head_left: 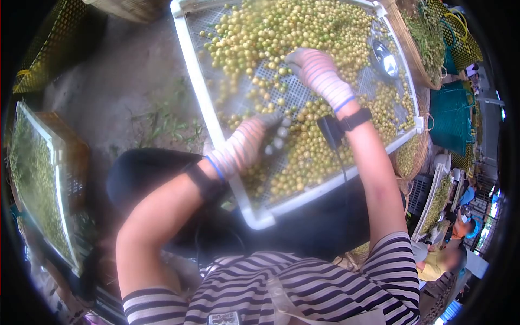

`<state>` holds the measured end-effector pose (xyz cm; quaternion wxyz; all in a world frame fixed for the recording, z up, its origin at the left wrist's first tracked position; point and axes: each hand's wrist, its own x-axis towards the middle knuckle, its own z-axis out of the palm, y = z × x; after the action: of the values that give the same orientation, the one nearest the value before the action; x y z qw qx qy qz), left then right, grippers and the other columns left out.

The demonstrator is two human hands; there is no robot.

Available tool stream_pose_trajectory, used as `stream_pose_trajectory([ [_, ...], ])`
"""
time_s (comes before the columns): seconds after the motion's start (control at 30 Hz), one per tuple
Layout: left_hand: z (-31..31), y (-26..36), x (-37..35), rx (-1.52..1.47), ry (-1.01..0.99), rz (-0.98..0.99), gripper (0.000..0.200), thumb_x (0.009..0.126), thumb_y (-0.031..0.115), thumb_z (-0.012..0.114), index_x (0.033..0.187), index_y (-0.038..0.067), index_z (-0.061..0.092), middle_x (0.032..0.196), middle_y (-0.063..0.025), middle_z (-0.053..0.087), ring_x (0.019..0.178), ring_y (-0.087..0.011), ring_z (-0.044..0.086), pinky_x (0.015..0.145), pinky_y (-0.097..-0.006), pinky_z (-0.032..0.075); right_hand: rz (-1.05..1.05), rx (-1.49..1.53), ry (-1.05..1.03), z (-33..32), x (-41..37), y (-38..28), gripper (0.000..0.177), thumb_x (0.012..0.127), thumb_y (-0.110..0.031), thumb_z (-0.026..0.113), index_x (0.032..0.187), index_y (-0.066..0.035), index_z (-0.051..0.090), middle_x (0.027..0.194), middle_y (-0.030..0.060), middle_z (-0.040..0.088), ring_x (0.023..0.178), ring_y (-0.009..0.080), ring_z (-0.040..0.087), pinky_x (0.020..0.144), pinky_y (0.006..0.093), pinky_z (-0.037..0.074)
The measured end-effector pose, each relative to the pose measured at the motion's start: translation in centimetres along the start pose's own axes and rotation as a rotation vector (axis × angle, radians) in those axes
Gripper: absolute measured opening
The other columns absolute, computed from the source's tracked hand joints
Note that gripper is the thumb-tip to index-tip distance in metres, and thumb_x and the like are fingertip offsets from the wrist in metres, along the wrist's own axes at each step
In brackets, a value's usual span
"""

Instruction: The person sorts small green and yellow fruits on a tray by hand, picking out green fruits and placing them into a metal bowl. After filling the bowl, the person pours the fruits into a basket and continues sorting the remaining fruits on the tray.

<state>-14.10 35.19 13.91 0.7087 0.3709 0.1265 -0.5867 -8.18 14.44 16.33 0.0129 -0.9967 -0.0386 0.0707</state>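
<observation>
A white-framed mesh tray [203, 81] holds many small round yellow-green fruits [303, 27], heaped thickest at the far side. My left hand [252, 138], in a striped glove with grey fingers, reaches over the tray's left part. Its fingers are apart and slightly blurred, low among the fruits. Farther into the tray is my right hand [316, 70], gloved the same way, at the near edge of the big heap. Its fingers are bent together and point down to the left; whatever they pinch is hidden. A shiny metal bowl [384, 58] lies on the right side of the tray.
Another tray of green produce [38, 173] stands on a crate at the left. To the right are a woven basket of leafy stems [425, 43] and a teal basket [452, 116]. Other people [441, 262] sit at the far right. Leaves litter the floor [168, 124].
</observation>
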Motion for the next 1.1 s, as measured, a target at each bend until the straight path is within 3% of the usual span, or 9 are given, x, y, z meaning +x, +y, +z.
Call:
stream_pose_trajectory([
  [0.13, 0.0, -0.1, 0.0, 0.08, 0.012, 0.035, 0.026, 0.093, 0.029, 0.045, 0.093, 0.005, 0.057, 0.071, 0.0025, 0.056, 0.055, -0.0077, 0.052, 0.041, -0.0179, 0.036, -0.031, -0.046, -0.218, 0.1, 1.6, -0.3, 0.019, 0.081, -0.02, 0.059, 0.098, -0.015, 0.066, 0.093, 0.01, 0.064, 0.086, 0.0293, 0.061, 0.076, 0.0396, 0.049],
  [0.47, -0.1, 0.2, -0.1, -0.024, 0.076, 0.021, 0.03, 0.094, 0.033, 0.042, 0.096, 0.006, 0.056, 0.075, 0.0004, 0.058, 0.057, -0.0105, 0.054, 0.044, -0.0195, 0.038, 0.176, 0.326, -0.113, 0.9, -0.4, 0.8, 0.017, 0.08, -0.018, 0.063, 0.094, -0.01, 0.064, 0.086, 0.0099, 0.066, 0.078, 0.02, 0.063, 0.073, 0.0351, 0.051],
  [0.53, 0.2, 0.3, -0.1, -0.073, 0.099, 0.036, 0.031, 0.095, 0.033, 0.041, 0.097, 0.006, 0.056, 0.076, -0.0002, 0.059, 0.058, -0.0111, 0.054, 0.045, -0.0199, 0.038, -0.031, 0.698, -0.24, -0.6, -2.3, -0.2, 0.018, 0.079, -0.014, 0.065, 0.096, -0.01, 0.065, 0.087, 0.0089, 0.067, 0.078, 0.0173, 0.063, 0.073, 0.0325, 0.051],
  [0.6, 0.3, 0.4, -0.1, -0.118, 0.123, 0.052, 0.031, 0.095, 0.034, 0.041, 0.097, 0.006, 0.056, 0.078, -0.0008, 0.059, 0.059, -0.0117, 0.054, 0.045, -0.0203, 0.038, -0.202, 0.658, -0.444, -2.9, -4.4, -2.0, 0.021, 0.078, -0.011, 0.065, 0.098, -0.009, 0.065, 0.089, 0.007, 0.067, 0.08, 0.0157, 0.063, 0.073, 0.0286, 0.052],
  [0.63, 0.4, 0.4, 0.0, -0.129, 0.127, 0.054, 0.031, 0.095, 0.033, 0.041, 0.097, 0.006, 0.056, 0.078, -0.0005, 0.059, 0.059, -0.0115, 0.054, 0.046, -0.02, 0.038, -0.342, 0.798, -0.271, -1.5, -5.5, -1.8, 0.023, 0.075, -0.009, 0.066, 0.098, -0.008, 0.066, 0.082, 0.0082, 0.067, 0.073, 0.016, 0.063, 0.069, 0.0295, 0.05],
  [0.77, 0.5, 0.4, -0.5, -0.003, 0.005, 0.044, 0.027, 0.094, 0.029, 0.041, 0.096, 0.007, 0.057, 0.076, 0.0007, 0.058, 0.061, -0.0106, 0.053, 0.047, -0.0191, 0.036, -0.027, 0.441, -0.019, 0.5, -4.1, 0.2, 0.024, 0.076, -0.013, 0.063, 0.099, -0.012, 0.066, 0.09, 0.0117, 0.066, 0.083, 0.0273, 0.063, 0.077, 0.0344, 0.05],
  [0.9, 0.3, 0.0, -0.4, 0.005, -0.006, 0.031, 0.024, 0.093, 0.026, 0.042, 0.096, 0.007, 0.057, 0.075, 0.0018, 0.057, 0.062, -0.0095, 0.052, 0.048, -0.0188, 0.036, -0.141, 0.034, -0.081, 1.3, -3.2, -1.8, 0.02, 0.076, -0.018, 0.061, 0.095, -0.011, 0.065, 0.096, 0.0123, 0.062, 0.088, 0.0304, 0.06, 0.075, 0.041, 0.05],
  [1.07, 0.1, 0.1, -0.1, -0.037, 0.024, 0.006, 0.024, 0.093, 0.027, 0.044, 0.096, 0.007, 0.057, 0.078, 0.0005, 0.058, 0.064, -0.0108, 0.055, 0.048, -0.0184, 0.038, -0.007, 0.024, -0.115, 0.5, -3.1, -2.3, 0.02, 0.08, -0.02, 0.058, 0.097, -0.013, 0.066, 0.095, 0.0056, 0.065, 0.081, 0.0243, 0.063, 0.076, 0.0392, 0.05],
  [1.1, 0.1, 0.3, 0.0, -0.038, 0.025, 0.009, 0.024, 0.093, 0.027, 0.044, 0.096, 0.007, 0.057, 0.078, 0.0005, 0.058, 0.064, -0.0108, 0.055, 0.048, -0.0184, 0.038, -0.002, 0.341, -0.112, 0.0, -3.7, -1.9, 0.021, 0.078, -0.018, 0.062, 0.097, -0.011, 0.065, 0.095, 0.0086, 0.065, 0.082, 0.0233, 0.063, 0.075, 0.0357, 0.05],
])
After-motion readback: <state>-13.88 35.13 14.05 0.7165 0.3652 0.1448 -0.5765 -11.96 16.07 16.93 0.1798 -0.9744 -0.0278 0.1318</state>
